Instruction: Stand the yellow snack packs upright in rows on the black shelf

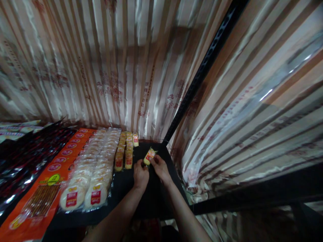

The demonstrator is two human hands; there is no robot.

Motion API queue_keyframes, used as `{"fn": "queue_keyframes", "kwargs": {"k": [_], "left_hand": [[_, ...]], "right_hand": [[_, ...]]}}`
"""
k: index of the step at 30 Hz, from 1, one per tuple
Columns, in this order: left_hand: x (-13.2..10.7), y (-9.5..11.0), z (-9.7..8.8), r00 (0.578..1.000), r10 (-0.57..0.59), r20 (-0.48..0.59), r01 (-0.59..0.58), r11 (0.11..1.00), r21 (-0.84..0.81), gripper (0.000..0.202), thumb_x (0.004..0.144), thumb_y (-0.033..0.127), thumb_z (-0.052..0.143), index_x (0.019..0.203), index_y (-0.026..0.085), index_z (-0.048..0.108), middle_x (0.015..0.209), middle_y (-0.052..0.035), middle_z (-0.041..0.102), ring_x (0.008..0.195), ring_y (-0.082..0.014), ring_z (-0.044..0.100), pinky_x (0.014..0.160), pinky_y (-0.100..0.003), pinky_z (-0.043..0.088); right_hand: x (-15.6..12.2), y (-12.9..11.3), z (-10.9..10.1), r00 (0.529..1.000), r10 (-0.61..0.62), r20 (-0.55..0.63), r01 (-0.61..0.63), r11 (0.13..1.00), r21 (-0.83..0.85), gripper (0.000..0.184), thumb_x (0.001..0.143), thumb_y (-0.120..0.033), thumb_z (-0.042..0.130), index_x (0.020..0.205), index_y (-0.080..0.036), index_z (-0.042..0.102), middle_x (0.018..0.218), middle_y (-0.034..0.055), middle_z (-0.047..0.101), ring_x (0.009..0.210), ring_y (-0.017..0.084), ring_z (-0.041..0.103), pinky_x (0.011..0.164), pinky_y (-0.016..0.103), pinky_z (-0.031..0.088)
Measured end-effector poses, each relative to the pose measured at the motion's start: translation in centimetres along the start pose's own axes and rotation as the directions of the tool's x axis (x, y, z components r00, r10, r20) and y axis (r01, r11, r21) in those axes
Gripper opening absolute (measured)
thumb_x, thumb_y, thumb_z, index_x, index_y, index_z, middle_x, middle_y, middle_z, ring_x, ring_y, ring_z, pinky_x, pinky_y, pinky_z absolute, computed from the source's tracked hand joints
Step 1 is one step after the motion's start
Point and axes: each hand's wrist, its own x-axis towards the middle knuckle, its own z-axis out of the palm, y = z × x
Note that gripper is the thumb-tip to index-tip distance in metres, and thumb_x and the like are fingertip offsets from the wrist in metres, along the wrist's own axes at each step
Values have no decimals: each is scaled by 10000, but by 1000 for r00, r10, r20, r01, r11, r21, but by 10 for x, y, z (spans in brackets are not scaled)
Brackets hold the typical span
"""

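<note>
A small yellow snack packet (149, 156) with a red label is pinched between both hands above a black shelf (153, 188). My left hand (140, 175) has its fingers closed at the packet's lower end. My right hand (159, 168) grips it from the right side. Just left of the hands, two short rows of the same yellow packets (126, 151) lie on the shelf.
Two rows of clear packs with round white pieces (93, 168) lie left of the yellow packets, then orange packs (47, 181) and dark red packs (22, 161). A striped plastic sheet (113, 67) forms the back and right walls. A black perforated post (199, 77) rises from the shelf's back right corner.
</note>
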Motion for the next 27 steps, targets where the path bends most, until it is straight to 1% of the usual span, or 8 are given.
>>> {"fn": "queue_keyframes", "kwargs": {"k": [2, 4, 6, 9, 11, 16, 22, 27], "left_hand": [[-1, 3, -1, 991, 95, -93, -88, 993, 80, 421, 710, 24, 458, 1112, 124, 537, 1160, -141, 552, 1132, -224, 513, 981, -338, 398], [-3, 4, 0, 979, 163, -122, -153, 984, 87, 466, 705, 17, 436, 1155, 110, 516, 1287, -160, 454, 1198, -231, 461, 1025, -333, 362], [-3, 4, 1, 976, 204, -80, -199, 978, 69, 505, 703, 10, 417, 1191, 107, 497, 1369, -151, 373, 1235, -226, 427, 1048, -321, 341], [0, 3, 4, 971, 237, 12, -237, 971, 20, 592, 696, -10, 380, 1266, 137, 443, 1400, -107, 370, 1278, -192, 377, 1071, -306, 315], [4, 2, 5, 973, 230, 25, -230, 973, 5, 637, 685, -20, 367, 1299, 145, 413, 1399, -92, 387, 1300, -179, 344, 1085, -301, 291], [20, 3, 8, 987, 159, 1, -159, 987, 25, 655, 680, -12, 383, 1326, 94, 373, 1407, -132, 375, 1324, -199, 298, 1108, -317, 239], [36, -1, 11, 986, 166, 6, -166, 986, -7, 653, 685, -7, 390, 1328, 108, 362, 1397, -122, 395, 1323, -190, 299, 1112, -320, 220], [41, -2, 12, 985, 171, 1, -171, 985, -34, 521, 759, 80, 394, 1279, 98, 425, 1368, -137, 429, 1328, -204, 290, 1115, -331, 207]], "right_hand": [[13, -3, 3, 1000, -15, 18, 16, 995, -95, 294, 754, -465, 509, 794, -187, 597, 730, 6, 635, 674, 150, 576, 631, 256, 433], [26, -6, 8, 998, -40, 42, 45, 992, -120, 271, 760, -432, 507, 793, -181, 606, 731, 3, 635, 673, 143, 575, 638, 252, 434], [39, -8, 15, 996, -60, 63, 66, 991, -115, 245, 762, -387, 517, 845, -180, 619, 782, 8, 654, 712, 144, 590, 675, 256, 444], [55, -10, 24, 995, -63, 78, 75, 985, -155, 237, 768, -341, 529, 920, -190, 632, 845, 14, 672, 767, 152, 608, 723, 267, 452], [64, -13, 30, 995, -59, 80, 74, 976, -203, 255, 772, -327, 540, 973, -201, 633, 870, 16, 677, 792, 158, 615, 738, 268, 455], [78, -23, 43, 997, -35, 73, 54, 962, -268, 303, 784, -327, 551, 1066, -229, 604, 870, 10, 678, 802, 158, 623, 740, 262, 459], [86, -28, 58, 998, -69, 2, 66, 935, -348, 212, 781, -310, 567, 981, -242, 582, 842, -8, 665, 783, 150, 617, 734, 261, 452], [88, -20, 65, 987, -160, -3, 148, 923, -354, 224, 775, -276, 558, 975, -182, 592, 964, 56, 646, 900, 169, 595, 826, 275, 445]]}}
